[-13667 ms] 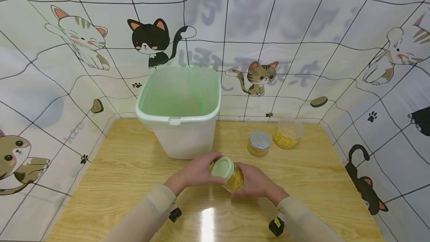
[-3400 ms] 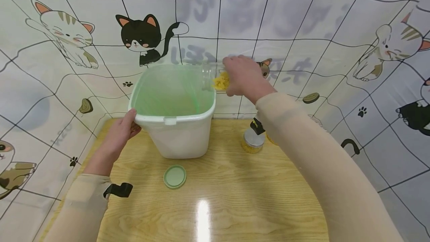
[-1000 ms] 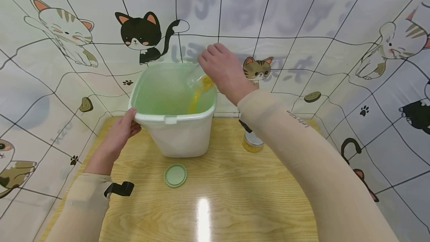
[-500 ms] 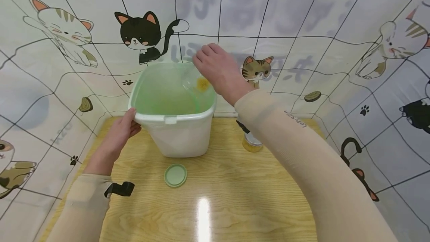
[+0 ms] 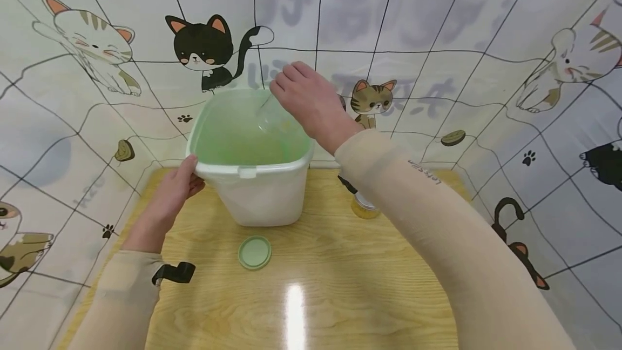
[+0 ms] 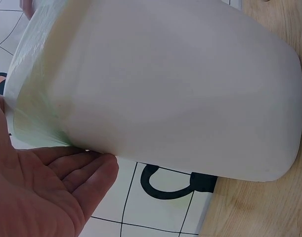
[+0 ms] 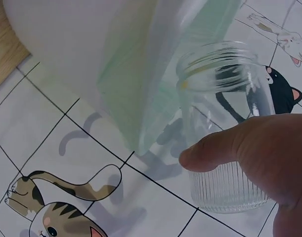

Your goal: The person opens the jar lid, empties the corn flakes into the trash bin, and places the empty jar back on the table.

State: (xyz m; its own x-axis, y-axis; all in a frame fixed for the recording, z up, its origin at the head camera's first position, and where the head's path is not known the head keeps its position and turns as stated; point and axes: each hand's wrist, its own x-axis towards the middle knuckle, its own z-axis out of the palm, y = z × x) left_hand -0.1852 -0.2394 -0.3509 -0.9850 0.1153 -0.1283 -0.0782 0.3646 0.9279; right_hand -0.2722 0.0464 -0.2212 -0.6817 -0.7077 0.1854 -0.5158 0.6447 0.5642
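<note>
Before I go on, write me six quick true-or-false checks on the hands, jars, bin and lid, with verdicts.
1. The left hand holds the bin by its rim. True.
2. The bin lies on its side. False: it stands upright.
3. The right hand holds a clear glass jar. True.
4. That jar is packed with yellow bits. False: only a little yellow shows.
5. The right sleeve partly hides the silver-lidded jar in the head view. True.
6. The held jar is closed. False: the green lid lies on the table.

right sleeve (image 5: 437, 226) | appears "Letsslim", partly blurred | wall (image 5: 301, 34) | mirrored characters (image 5: 353, 20), illegible
</note>
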